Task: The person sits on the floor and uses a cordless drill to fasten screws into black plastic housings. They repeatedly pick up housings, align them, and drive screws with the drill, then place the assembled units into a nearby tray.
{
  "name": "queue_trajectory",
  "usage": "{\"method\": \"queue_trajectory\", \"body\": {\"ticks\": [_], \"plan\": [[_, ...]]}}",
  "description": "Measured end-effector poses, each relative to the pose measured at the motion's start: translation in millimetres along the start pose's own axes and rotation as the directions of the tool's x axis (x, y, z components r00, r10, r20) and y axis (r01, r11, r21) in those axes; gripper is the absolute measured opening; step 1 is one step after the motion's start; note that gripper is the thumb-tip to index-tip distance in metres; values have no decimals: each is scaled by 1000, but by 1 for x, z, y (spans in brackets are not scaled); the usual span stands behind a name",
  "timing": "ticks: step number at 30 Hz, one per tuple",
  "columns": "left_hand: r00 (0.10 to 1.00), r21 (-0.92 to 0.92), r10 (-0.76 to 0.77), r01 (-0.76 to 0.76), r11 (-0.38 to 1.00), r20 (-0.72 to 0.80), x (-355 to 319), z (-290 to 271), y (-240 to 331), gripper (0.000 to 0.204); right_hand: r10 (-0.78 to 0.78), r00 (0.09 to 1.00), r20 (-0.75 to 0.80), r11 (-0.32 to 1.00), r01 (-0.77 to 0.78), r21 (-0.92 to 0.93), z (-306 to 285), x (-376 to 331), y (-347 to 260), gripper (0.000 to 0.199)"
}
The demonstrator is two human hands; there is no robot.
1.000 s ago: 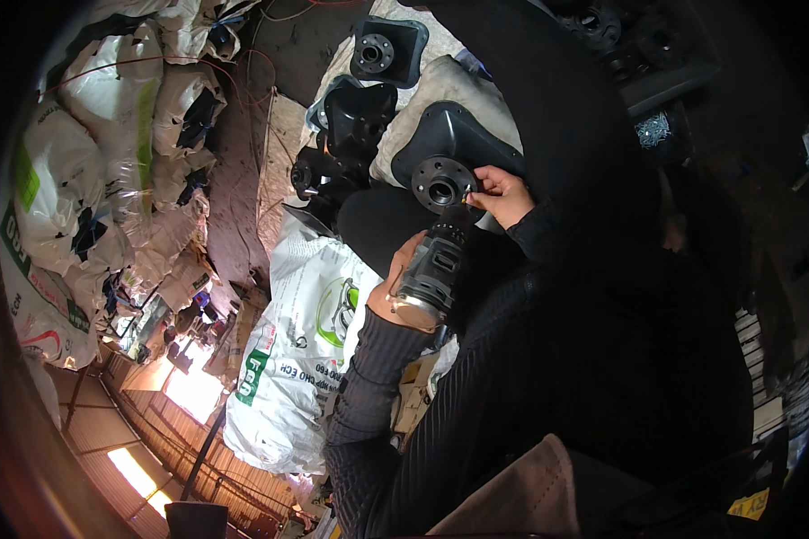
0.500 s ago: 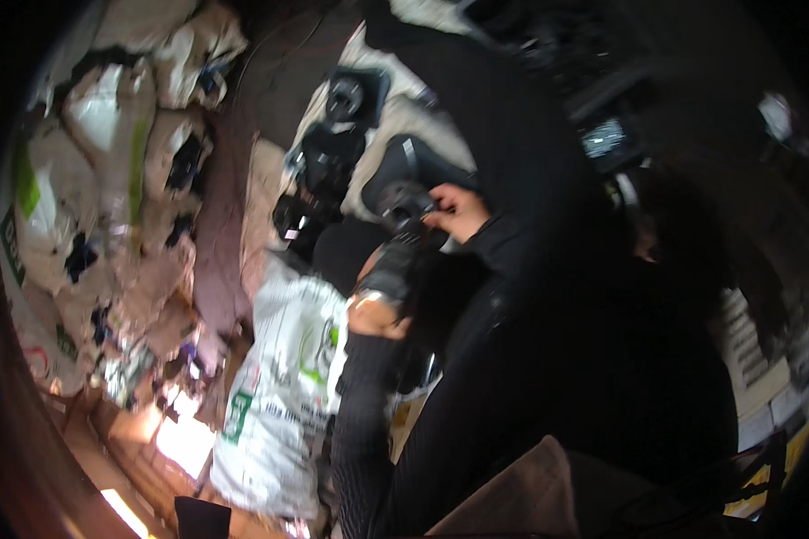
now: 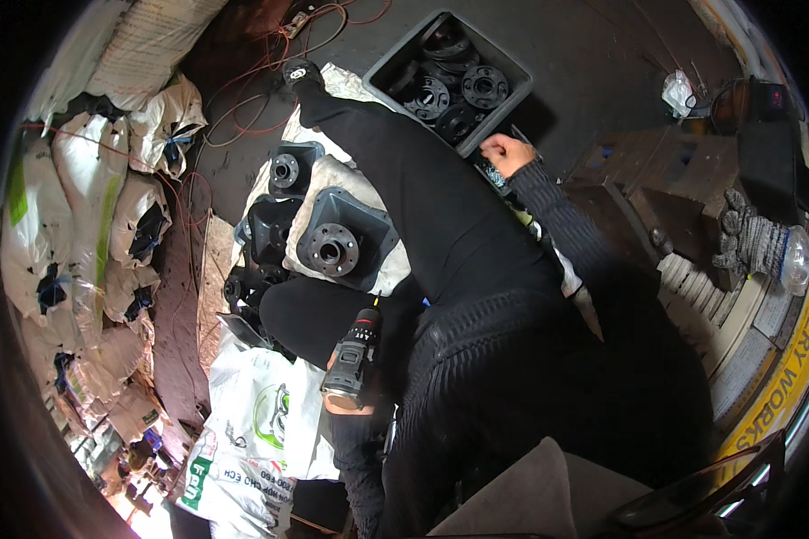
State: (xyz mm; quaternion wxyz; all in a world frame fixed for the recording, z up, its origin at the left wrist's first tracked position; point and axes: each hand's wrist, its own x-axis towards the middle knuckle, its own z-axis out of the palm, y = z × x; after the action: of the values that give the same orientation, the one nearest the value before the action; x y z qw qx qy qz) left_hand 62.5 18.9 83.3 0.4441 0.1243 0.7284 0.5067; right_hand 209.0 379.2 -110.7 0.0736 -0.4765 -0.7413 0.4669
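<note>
My left hand (image 3: pixel 347 408) grips a black cordless drill (image 3: pixel 354 361), its chuck and thin bit pointing at a dark metal housing with a round bolt-holed flange (image 3: pixel 333 250). The bit is apart from the housing, which lies flange up on a pale cloth by my leg. My right hand (image 3: pixel 510 155) reaches out to the far right, over a small container of shiny little pieces (image 3: pixel 492 174) beside a grey crate (image 3: pixel 524 83). Its fingers are drawn together, and what they hold, if anything, is hidden. Several loose round flanges (image 3: pixel 484 87) lie inside the crate.
More dark housings (image 3: pixel 285 169) stand on the cloth at the left. A white printed sack (image 3: pixel 252 422) lies near my left forearm, and stacked sacks (image 3: pixel 90 189) line the left side. Orange cables (image 3: pixel 235 117) run over the floor. Wooden blocks (image 3: pixel 643 175) stand at right.
My right hand has left the flange and moved right to the small container by the crate. The drill has come back from the housing, toward me and left. The view has shifted.
</note>
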Motion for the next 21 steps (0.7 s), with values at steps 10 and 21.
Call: {"method": "queue_trajectory", "body": {"ticks": [10, 21], "plan": [[998, -78, -13, 9, 997, -54, -8, -10, -13, 28, 190, 973, 131, 740, -55, -670, 48, 58, 103, 34], [999, -236, -43, 35, 971, -27, -11, -21, -22, 39, 9, 997, -76, 890, -43, -454, 28, 73, 136, 29]]}}
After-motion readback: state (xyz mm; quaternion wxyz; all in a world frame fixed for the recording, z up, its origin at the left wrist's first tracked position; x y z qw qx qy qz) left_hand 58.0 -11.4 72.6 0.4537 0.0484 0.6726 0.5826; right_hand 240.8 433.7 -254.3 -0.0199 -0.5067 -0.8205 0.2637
